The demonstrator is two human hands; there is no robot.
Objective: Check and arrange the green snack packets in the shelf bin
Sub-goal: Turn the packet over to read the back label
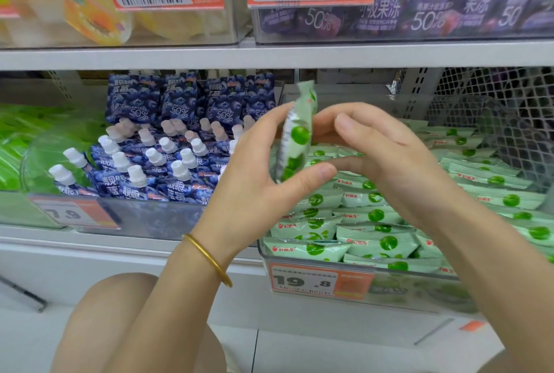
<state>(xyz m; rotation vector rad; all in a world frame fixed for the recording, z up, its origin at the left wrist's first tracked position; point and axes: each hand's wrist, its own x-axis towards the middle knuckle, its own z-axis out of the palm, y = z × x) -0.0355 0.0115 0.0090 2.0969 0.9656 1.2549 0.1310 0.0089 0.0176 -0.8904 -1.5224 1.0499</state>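
One held: your left hand (257, 180) pinches an upright pale-green plastic snack packet (295, 136).
Right hand (386, 159): curved beside it; grip unclear.
Clear plastic shelf bin (419, 291): matching packets (374, 240) heaped.
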